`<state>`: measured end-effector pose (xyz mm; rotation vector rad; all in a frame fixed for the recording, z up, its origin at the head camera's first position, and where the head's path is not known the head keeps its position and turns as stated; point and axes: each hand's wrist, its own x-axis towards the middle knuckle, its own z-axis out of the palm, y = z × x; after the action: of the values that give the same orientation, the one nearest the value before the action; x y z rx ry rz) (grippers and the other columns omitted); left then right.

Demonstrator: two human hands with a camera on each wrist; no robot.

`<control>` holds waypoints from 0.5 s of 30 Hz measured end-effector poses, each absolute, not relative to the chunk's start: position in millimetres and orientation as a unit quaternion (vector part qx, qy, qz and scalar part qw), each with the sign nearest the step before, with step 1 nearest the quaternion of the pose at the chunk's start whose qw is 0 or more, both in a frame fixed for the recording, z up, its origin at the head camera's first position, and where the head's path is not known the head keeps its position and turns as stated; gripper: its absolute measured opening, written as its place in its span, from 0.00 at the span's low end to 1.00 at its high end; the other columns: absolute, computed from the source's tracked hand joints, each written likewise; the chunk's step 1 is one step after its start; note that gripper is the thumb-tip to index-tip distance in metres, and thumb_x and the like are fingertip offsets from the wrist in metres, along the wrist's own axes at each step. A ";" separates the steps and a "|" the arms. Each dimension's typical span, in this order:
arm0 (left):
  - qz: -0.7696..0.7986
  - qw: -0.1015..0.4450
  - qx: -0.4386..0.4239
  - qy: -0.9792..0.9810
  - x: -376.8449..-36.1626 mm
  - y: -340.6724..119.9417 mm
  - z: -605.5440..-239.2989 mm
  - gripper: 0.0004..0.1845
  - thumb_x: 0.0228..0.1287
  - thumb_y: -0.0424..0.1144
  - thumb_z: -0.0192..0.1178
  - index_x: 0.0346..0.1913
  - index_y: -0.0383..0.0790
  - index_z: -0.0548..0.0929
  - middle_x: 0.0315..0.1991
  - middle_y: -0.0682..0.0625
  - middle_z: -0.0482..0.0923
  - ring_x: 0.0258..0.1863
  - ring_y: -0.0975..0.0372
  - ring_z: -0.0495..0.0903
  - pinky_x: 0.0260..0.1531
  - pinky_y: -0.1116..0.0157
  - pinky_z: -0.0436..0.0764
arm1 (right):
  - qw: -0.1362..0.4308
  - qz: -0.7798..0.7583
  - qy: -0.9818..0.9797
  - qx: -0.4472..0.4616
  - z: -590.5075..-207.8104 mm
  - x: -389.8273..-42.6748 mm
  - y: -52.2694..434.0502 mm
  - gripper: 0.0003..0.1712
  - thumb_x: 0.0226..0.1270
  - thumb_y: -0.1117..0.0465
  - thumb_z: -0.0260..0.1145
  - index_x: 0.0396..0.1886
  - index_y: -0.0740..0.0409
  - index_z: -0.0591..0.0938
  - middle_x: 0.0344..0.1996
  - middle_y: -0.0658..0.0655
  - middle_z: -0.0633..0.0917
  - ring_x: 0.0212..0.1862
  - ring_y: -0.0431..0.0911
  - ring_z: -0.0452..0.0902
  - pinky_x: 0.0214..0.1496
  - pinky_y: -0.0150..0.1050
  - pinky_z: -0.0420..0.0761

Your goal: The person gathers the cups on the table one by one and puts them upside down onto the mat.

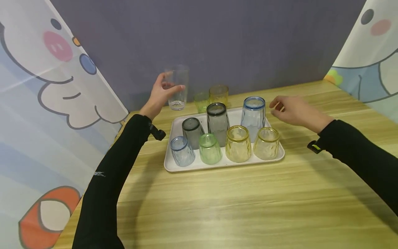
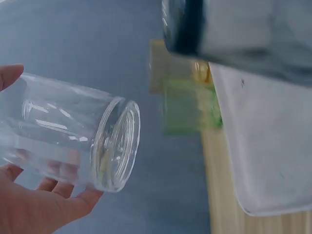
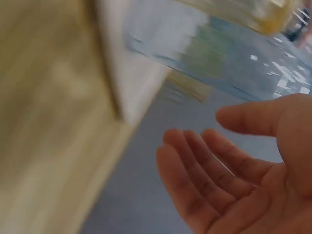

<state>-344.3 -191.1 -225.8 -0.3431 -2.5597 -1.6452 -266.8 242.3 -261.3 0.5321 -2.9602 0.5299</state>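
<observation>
The left hand (image 1: 160,95) is holding 1 clear plastic cup (image 1: 177,87) between curled fingers; 7 inverted cups are waiting on the white rectangular tray (image 1: 174,128), and the right hand (image 1: 295,110) is hovering loosely open, empty.

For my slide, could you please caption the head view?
Left hand lifts a clear cup behind a tray of upturned cups.

Right wrist view: tall blue-tinted tumbler (image 3: 229,63) and white tray corner (image 3: 126,83) motion-blurred, both cut by frame edge. Left wrist view: small green glass (image 2: 187,107) blurred; dark object at top cut off, unidentifiable. Head view: green glass (image 1: 201,101) partly hidden behind tall grey tumbler (image 1: 217,122)
</observation>
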 end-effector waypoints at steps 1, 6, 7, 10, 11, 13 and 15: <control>-0.533 0.040 -0.115 -0.837 -343.0 -187.9 -223.1 0.41 0.64 0.55 0.69 0.75 0.69 0.59 0.68 0.46 0.66 0.69 0.56 0.69 0.70 0.52 0.69 | 0.032 0.179 -0.968 0.175 -269.0 -268.6 244.7 0.18 0.73 0.57 0.61 0.54 0.67 0.81 0.44 0.69 0.87 0.42 0.56 0.85 0.41 0.48 0.81; -0.515 0.019 -0.121 -0.848 -336.9 -172.8 -210.3 0.44 0.63 0.56 0.69 0.77 0.71 0.55 0.68 0.47 0.66 0.66 0.56 0.70 0.68 0.53 0.72 | 0.002 0.189 -0.963 0.191 -292.1 -272.7 247.1 0.18 0.69 0.57 0.68 0.48 0.68 0.84 0.37 0.64 0.90 0.37 0.51 0.86 0.38 0.43 0.81; -0.514 0.016 -0.123 -0.849 -336.3 -170.7 -208.5 0.45 0.63 0.56 0.69 0.77 0.71 0.54 0.69 0.47 0.66 0.67 0.55 0.70 0.69 0.52 0.72 | 0.000 0.189 -0.962 0.197 -294.2 -272.7 246.0 0.17 0.68 0.57 0.68 0.46 0.67 0.85 0.36 0.64 0.90 0.37 0.51 0.86 0.38 0.43 0.81; -0.511 0.012 -0.128 -0.850 -334.7 -165.1 -203.9 0.46 0.64 0.55 0.68 0.79 0.67 0.52 0.71 0.46 0.67 0.68 0.55 0.71 0.69 0.54 0.73 | -0.001 0.192 -0.959 0.209 -299.1 -272.6 242.7 0.13 0.65 0.60 0.69 0.43 0.65 0.86 0.35 0.63 0.90 0.36 0.50 0.86 0.37 0.40 0.81; -0.512 0.011 -0.128 -0.849 -333.8 -163.0 -202.4 0.47 0.64 0.55 0.68 0.79 0.65 0.52 0.71 0.46 0.67 0.69 0.56 0.71 0.69 0.54 0.73 | 0.001 0.193 -0.958 0.211 -300.2 -272.6 242.3 0.13 0.64 0.61 0.70 0.43 0.65 0.86 0.34 0.63 0.90 0.36 0.50 0.86 0.38 0.40 0.81; -0.517 0.013 -0.130 -0.846 -332.9 -158.3 -200.3 0.44 0.64 0.53 0.68 0.77 0.58 0.55 0.71 0.46 0.69 0.68 0.57 0.73 0.66 0.55 0.75 | 0.002 0.196 -0.957 0.213 -302.2 -272.6 242.7 0.12 0.61 0.64 0.69 0.42 0.65 0.86 0.33 0.62 0.90 0.36 0.50 0.86 0.38 0.40 0.80; -0.520 0.009 -0.127 -0.845 -330.8 -153.7 -198.5 0.43 0.64 0.52 0.68 0.76 0.54 0.55 0.71 0.47 0.70 0.65 0.57 0.74 0.64 0.55 0.75 | -0.001 0.198 -0.956 0.214 -304.3 -272.7 244.7 0.12 0.58 0.66 0.69 0.42 0.65 0.86 0.33 0.61 0.89 0.36 0.50 0.85 0.38 0.40 0.80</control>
<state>-330.8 -153.7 -198.5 -0.3978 -2.6392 -1.6241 -272.7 244.7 -304.3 0.6735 -3.0070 0.6230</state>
